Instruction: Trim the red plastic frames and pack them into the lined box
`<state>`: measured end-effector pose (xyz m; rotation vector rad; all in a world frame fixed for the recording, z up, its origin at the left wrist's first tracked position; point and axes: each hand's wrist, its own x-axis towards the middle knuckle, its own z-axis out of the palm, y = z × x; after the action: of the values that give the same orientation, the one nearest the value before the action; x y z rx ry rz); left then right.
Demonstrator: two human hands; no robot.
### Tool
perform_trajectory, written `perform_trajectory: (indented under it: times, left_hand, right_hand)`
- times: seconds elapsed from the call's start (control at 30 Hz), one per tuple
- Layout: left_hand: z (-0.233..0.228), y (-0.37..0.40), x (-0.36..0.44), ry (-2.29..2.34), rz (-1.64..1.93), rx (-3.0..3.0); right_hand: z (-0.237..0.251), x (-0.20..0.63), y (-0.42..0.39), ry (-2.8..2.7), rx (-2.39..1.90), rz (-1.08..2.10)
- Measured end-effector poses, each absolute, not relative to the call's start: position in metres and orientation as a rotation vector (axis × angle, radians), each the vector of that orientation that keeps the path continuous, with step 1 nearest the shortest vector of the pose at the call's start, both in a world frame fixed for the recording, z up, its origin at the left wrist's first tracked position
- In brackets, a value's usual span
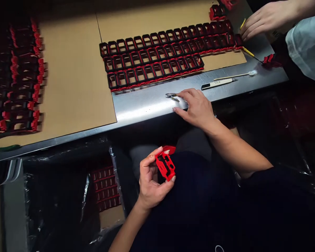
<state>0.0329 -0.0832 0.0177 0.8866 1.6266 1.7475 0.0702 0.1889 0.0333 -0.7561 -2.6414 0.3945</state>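
My left hand (153, 178), over my lap, is closed on a red plastic frame part (165, 166). The part has a slot and a round hole on the side turned to me, and its fingers-side edge is partly hidden. My right hand (198, 108) rests at the front edge of the metal table, thumb and forefinger apart. Between them lies a small metal hand tool (172, 97), perhaps nippers; the forefinger touches one end, and the fingers cover part of it.
Rows of black-and-red frames (149, 57) stand on cardboard (76, 84); more frames (35, 87) are at left. A utility knife (219, 84) and a cotton swab (235, 76) lie right of my hand. Another person's hand (265, 19) is at upper right, near a yellow-handled tool (248, 51).
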Motion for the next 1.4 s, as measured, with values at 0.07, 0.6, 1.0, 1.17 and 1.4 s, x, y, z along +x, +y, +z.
perform_trajectory:
  times: [0.07, 0.6, 1.0, 1.17, 1.4]
  left_hand:
    - [0.019, -0.085, 0.034, 1.618, 1.754, 0.872]
    - [0.018, -0.084, 0.034, 1.571, 1.769, 0.937]
    - [0.018, -0.084, 0.029, 1.781, 1.675, 1.192]
    - [0.032, -0.081, 0.025, 2.015, 1.427, 1.377]
    - [0.038, -0.078, 0.026, 2.072, 1.291, 1.482]
  right_hand:
    - [0.029, 0.066, 0.191, -2.663, -0.785, 0.376]
    - [0.026, 0.053, 0.2, -2.648, -0.939, 0.391]
    - [0.038, 0.093, 0.183, -2.113, -0.853, 1.425]
    - [0.019, 0.153, 0.138, -1.763, -0.806, 2.241]
    - [0.008, 0.187, 0.099, -2.016, -0.66, 2.144]
